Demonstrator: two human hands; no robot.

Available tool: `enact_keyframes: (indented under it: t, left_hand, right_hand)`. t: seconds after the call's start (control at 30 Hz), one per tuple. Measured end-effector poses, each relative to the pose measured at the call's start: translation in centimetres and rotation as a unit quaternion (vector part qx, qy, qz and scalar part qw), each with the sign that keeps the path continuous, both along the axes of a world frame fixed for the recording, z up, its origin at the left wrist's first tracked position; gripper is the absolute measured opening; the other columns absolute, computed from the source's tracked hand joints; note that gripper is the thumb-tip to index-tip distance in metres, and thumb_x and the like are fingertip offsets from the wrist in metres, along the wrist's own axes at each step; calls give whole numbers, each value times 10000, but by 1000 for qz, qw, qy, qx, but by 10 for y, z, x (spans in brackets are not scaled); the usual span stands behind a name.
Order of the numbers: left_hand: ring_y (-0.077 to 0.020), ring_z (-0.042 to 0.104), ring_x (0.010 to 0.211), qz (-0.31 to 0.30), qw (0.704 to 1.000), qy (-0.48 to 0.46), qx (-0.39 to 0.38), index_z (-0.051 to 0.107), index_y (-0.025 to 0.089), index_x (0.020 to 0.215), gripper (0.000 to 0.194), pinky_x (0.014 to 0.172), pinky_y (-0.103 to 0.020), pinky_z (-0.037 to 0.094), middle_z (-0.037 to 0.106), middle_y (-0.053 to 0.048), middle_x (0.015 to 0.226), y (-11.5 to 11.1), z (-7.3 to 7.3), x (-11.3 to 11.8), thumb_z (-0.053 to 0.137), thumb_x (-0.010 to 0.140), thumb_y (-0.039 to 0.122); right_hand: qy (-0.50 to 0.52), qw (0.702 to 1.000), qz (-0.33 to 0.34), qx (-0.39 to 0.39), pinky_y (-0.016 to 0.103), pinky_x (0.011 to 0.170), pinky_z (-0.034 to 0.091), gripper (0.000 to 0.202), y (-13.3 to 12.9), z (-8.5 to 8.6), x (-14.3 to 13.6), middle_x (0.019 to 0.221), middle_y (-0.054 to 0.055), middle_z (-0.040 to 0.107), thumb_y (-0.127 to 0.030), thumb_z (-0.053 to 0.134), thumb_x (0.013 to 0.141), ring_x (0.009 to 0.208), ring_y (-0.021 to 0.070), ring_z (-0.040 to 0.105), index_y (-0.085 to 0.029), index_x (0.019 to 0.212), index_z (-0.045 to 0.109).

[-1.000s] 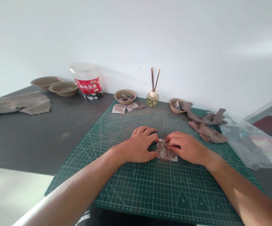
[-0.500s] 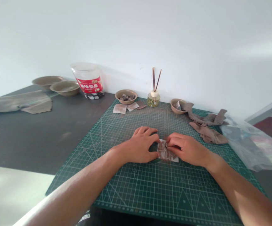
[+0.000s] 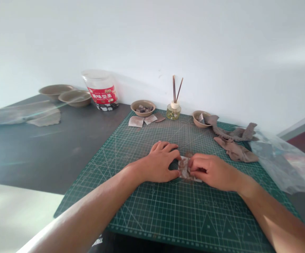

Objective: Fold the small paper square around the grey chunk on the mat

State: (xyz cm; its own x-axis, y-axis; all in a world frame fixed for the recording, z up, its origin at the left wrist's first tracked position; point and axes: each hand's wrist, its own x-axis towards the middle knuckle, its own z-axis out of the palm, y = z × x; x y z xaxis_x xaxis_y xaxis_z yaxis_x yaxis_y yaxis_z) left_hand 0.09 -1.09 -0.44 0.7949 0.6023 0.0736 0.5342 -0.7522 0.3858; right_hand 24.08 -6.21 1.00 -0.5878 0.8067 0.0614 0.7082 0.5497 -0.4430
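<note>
A small pale square piece (image 3: 184,168) with brown smears lies flat on the green cutting mat (image 3: 142,211). My left hand (image 3: 164,162) rests on the mat with its fingers apart, thumb and index fingertip touching the piece's left edge. Over the right part of the piece, my right hand (image 3: 210,170) has its fingers pressed together in a pinch; what it holds, if anything, is hidden. Brown dust lies around the piece.
Behind are a bowl of dark chunks (image 3: 143,108), pale squares (image 3: 136,121), a reed diffuser (image 3: 173,111) and another bowl (image 3: 197,123). Brown cloths (image 3: 238,151) and clear plastic (image 3: 276,165) lie right. A labelled tub (image 3: 102,93) stands back left.
My right hand has moved slightly right and toward me across the piece, its fingers drawn closer together. My left hand keeps its place at the left edge. The whole view has shifted a little.
</note>
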Motion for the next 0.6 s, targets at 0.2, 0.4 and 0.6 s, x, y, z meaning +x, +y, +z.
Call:
enact_keyframes:
  t: [0.2,0.4,0.6]
  left_hand:
    - [-350,292,1423,1,1000,2,6,594,280,1168,375,1168,-583,199,412,-58,1513,0,0,-1,668,856,474]
    - [-348,281,1433,-4,1000,1,-1,590,275,1161,375,1175,-578,192,401,-55,1526,0,-1,-1,667,857,481]
    - [-360,268,1439,-1,1000,2,-3,585,279,1179,383,1170,-595,188,395,-59,1531,0,-1,-1,657,865,487]
  right_hand:
    - [0,998,-62,33,292,770,459,110,6,-1,2,926,23,653,-213,607,947,843,165,623,-204,839,631]
    - [3,1000,14,-23,265,709,444,105,2,2,5,889,3,644,-212,604,951,790,142,612,-214,854,644]
    - [-29,998,-57,15,283,701,436,123,6,4,9,847,5,617,-219,616,936,764,154,594,-207,813,622]
